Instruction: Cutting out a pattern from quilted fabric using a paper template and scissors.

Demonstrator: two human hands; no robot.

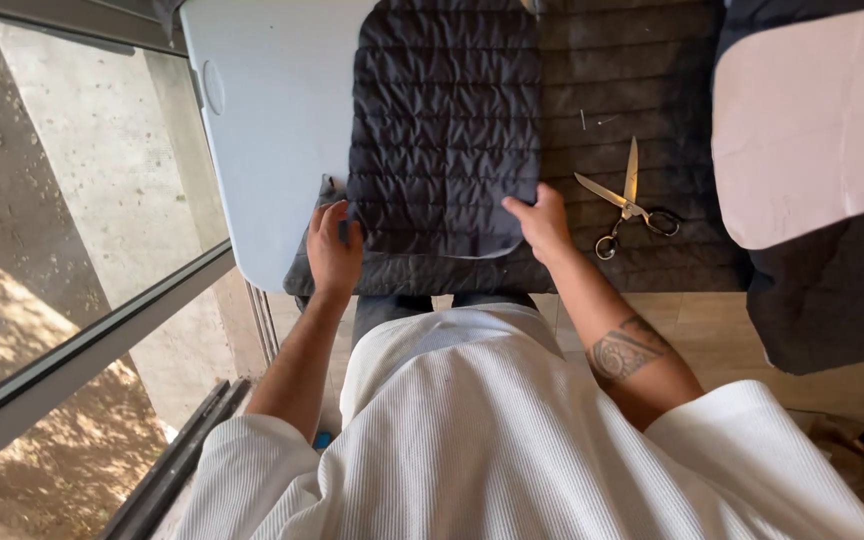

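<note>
Head view shows both hands pressed flat on a dark quilted fabric piece (pixel 444 130) near the front edge of the counter (pixel 272 110). The left hand (pixel 334 247) lies with fingers together at the piece's lower left corner, where a small fold of fabric sticks up beside the fingertips. The right hand (pixel 542 222) rests palm down on the piece's lower right edge, fingers spread slightly and pointing left; neither hand clamps anything, they only press on the cloth.

The cut quilted piece has rounded lower corners and lies on top of a larger layer of dark quilted cloth (pixel 642 90) that covers the counter's middle and hangs a little over the front edge. Just right of the right hand, a pair of metal scissors (pixel 627 200) lies open on that larger cloth, blades pointing toward the far edge. Farther right, a pale pink pattern sheet (pixel 812 120) with a rounded corner lies over more dark fabric at the counter's right end.
</note>
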